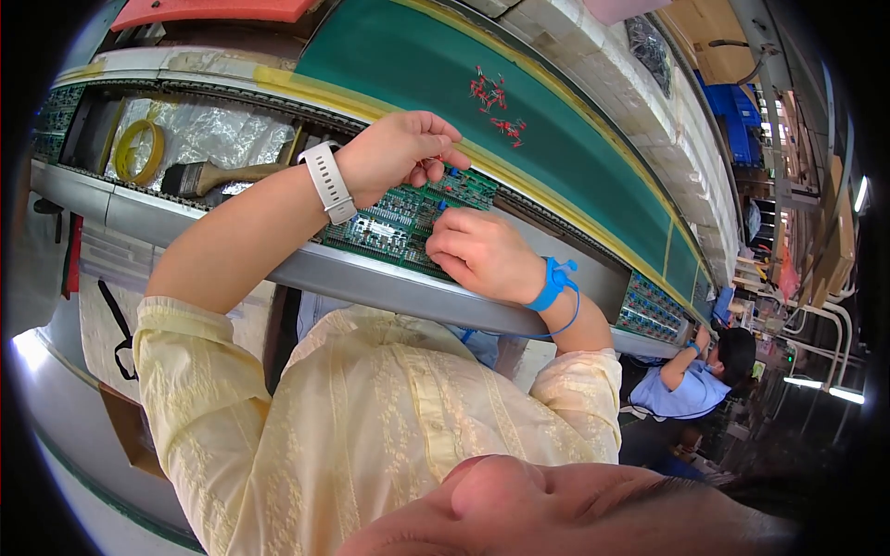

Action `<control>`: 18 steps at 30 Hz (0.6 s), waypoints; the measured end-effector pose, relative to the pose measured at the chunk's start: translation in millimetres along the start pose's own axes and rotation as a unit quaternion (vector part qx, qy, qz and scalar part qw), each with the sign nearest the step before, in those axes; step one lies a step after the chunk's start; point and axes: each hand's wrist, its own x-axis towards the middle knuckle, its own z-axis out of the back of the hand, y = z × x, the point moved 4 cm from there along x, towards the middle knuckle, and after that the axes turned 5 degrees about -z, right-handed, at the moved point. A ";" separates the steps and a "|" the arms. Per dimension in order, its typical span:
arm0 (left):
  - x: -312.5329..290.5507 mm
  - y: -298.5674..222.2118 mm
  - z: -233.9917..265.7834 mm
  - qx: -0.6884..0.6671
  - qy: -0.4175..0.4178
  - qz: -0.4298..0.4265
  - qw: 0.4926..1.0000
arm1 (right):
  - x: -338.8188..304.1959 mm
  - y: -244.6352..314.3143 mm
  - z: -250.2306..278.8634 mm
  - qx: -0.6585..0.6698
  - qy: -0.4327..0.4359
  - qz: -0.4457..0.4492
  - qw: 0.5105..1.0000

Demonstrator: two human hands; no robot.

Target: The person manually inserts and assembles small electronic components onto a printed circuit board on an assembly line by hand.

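Leftward of the circuit board (375,232) — a trough (92,130) holding brush (221,175) and tape (121,156).

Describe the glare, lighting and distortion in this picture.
In the head view, the fisheye bows the edges of the green surface, with black corners; glare flecks the crumpled plastic; tube lamps at right glow white against dim surroundings; the circuit board looks fairly sharp.

We have a circuit board (380,229) in the conveyor (324,271) before us, a tape roll (120,156) and paintbrush (221,174) to its left, another board (656,308) far right, and component clusters (496,94) on the desk (399,69) behind.
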 end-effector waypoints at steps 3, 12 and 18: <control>-1.2 -0.3 0.9 0.010 -0.007 -0.002 1.000 | 0.8 -0.6 -1.5 -0.006 0.007 -0.003 1.000; 0.7 4.0 0.6 0.014 0.008 0.010 1.000 | 2.5 0.1 -2.7 -0.018 -0.003 0.013 1.000; 1.9 6.0 2.8 0.001 0.005 0.022 1.000 | 2.6 1.4 -6.1 -0.051 -0.017 0.030 0.998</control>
